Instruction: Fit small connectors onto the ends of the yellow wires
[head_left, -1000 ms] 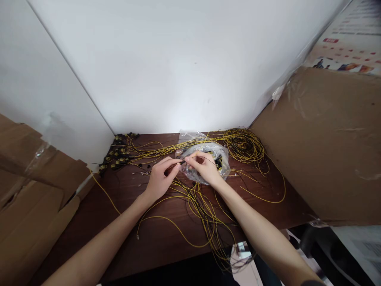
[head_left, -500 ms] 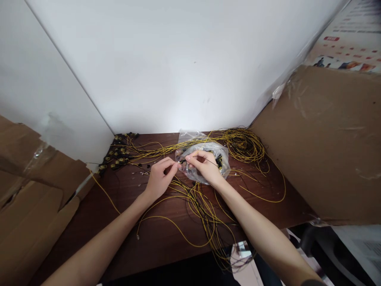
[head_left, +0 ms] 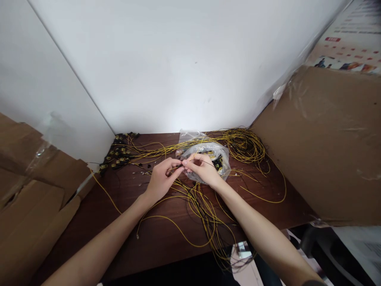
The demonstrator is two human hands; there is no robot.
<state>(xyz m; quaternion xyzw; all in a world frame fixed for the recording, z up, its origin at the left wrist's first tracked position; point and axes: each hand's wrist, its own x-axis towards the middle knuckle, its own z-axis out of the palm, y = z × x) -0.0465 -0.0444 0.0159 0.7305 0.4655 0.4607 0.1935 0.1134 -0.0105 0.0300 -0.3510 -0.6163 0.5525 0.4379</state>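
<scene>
My left hand (head_left: 163, 178) pinches a small black connector (head_left: 179, 164), mostly covered by the fingertips. Against it press the closed thumb and finger of my right hand (head_left: 204, 169), gripping the connector's thin wires, one dark and one yellow. Both hands are held in front of a clear plastic bag (head_left: 224, 159) of small black and yellow parts. Below them a loose bundle of yellow and black wires (head_left: 201, 202) runs down over the table's front edge.
Several black connectors with yellow parts (head_left: 119, 153) lie at the back left, their wires leading to a coil (head_left: 245, 145) at the right. Cardboard (head_left: 327, 147) borders both sides of the dark wooden table (head_left: 113, 246). Small bits lie left of the bag.
My left fingers have moved slightly right and closed over the connector, which showed more between the hands before. The fingertips of both hands now meet.
</scene>
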